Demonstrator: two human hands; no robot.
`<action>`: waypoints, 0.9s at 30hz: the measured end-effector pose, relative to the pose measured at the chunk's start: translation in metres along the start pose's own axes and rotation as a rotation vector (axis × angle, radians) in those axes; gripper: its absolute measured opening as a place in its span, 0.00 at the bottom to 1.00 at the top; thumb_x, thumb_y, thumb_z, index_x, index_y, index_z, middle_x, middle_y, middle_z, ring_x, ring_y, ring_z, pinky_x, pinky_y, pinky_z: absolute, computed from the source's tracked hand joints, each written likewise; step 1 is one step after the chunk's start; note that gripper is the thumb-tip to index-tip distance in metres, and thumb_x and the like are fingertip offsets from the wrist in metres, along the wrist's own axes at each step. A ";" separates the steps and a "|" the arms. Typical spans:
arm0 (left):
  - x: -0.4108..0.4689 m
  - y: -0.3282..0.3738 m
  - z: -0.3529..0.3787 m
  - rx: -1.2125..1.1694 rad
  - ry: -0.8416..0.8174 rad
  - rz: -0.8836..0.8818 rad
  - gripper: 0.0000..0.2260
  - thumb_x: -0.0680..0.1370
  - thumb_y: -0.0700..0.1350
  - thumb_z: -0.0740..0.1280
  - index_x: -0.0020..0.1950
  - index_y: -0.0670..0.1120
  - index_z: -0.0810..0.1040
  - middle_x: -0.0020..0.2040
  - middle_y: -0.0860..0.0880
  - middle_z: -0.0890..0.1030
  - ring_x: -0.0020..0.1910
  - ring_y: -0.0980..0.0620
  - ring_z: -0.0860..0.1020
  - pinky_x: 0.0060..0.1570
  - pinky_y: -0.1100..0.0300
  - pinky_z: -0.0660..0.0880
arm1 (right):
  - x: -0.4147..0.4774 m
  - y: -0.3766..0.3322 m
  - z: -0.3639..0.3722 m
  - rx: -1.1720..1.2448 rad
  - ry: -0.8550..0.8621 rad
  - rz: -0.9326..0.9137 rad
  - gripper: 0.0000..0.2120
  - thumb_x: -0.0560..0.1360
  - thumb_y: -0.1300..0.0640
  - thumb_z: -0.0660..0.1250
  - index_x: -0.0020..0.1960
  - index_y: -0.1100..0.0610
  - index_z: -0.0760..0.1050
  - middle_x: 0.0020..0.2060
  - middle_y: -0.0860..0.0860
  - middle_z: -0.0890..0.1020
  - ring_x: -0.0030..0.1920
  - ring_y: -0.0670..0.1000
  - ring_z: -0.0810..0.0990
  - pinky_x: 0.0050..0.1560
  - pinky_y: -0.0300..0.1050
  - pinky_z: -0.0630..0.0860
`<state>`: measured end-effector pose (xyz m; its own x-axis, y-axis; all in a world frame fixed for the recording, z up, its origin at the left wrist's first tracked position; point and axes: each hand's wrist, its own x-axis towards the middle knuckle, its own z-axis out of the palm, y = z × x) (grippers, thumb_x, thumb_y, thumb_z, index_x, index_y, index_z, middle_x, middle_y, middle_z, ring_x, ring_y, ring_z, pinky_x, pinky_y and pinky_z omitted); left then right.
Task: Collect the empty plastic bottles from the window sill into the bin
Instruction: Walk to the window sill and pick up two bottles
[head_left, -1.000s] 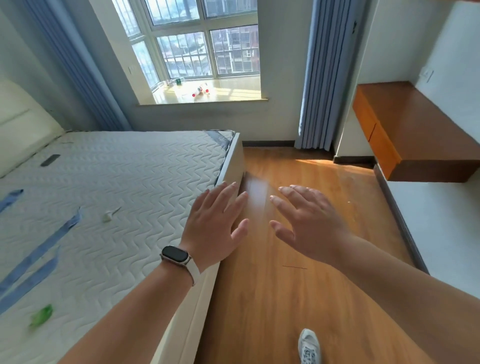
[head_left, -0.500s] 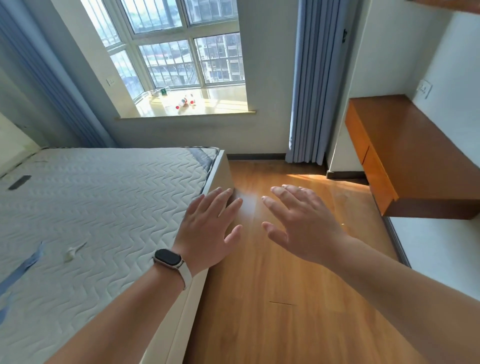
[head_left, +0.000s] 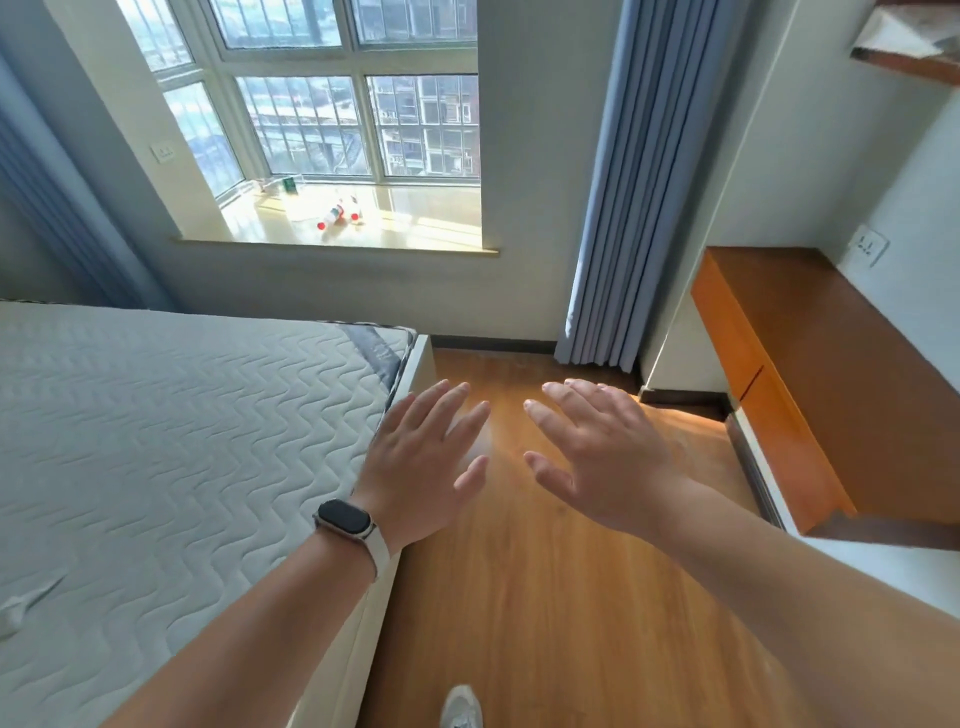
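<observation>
Clear plastic bottles (head_left: 338, 214) with red caps and labels lie on the sunlit window sill (head_left: 415, 236) at the far side of the room. A small green item (head_left: 290, 185) stands behind them near the glass. My left hand (head_left: 422, 465), with a watch on its wrist, is held out flat over the bed's corner, fingers apart, holding nothing. My right hand (head_left: 597, 452) is stretched out beside it over the floor, also empty with fingers spread. Both hands are far short of the sill. No bin is in view.
A bare quilted mattress (head_left: 171, 441) fills the left side, its corner near my left hand. Wooden floor (head_left: 545, 597) runs ahead to the wall under the window. A blue curtain (head_left: 634, 197) hangs right of the window. An orange-brown wall-mounted desk (head_left: 831, 374) juts out on the right.
The view has moved forward toward the window; the sill and bottles appear larger and closer. Both hands stay outstretched and empty in much the same pose.
</observation>
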<state>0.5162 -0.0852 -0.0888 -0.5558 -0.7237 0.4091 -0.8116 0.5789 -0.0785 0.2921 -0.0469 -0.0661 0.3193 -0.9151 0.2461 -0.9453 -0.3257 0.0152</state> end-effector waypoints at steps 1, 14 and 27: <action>0.012 -0.016 0.006 -0.010 0.003 -0.004 0.23 0.78 0.58 0.58 0.69 0.48 0.75 0.70 0.45 0.74 0.70 0.43 0.71 0.70 0.47 0.65 | 0.019 0.001 0.002 -0.010 -0.007 -0.003 0.27 0.78 0.39 0.54 0.70 0.53 0.71 0.67 0.55 0.74 0.68 0.58 0.69 0.67 0.59 0.66; 0.138 -0.156 0.074 -0.090 0.062 -0.007 0.23 0.78 0.57 0.59 0.69 0.48 0.75 0.70 0.45 0.74 0.71 0.43 0.71 0.68 0.45 0.67 | 0.205 0.028 0.038 -0.045 -0.004 0.023 0.27 0.79 0.39 0.53 0.70 0.54 0.71 0.67 0.56 0.74 0.68 0.58 0.69 0.67 0.59 0.66; 0.298 -0.199 0.166 0.013 -0.058 -0.090 0.23 0.76 0.56 0.64 0.69 0.49 0.74 0.71 0.45 0.74 0.71 0.43 0.70 0.69 0.45 0.67 | 0.359 0.169 0.120 0.077 0.085 -0.039 0.27 0.76 0.41 0.56 0.66 0.56 0.75 0.63 0.58 0.76 0.64 0.60 0.73 0.63 0.60 0.69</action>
<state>0.4820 -0.4781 -0.1019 -0.4900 -0.7933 0.3613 -0.8606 0.5062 -0.0556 0.2549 -0.4586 -0.0911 0.3461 -0.8788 0.3284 -0.9234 -0.3811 -0.0467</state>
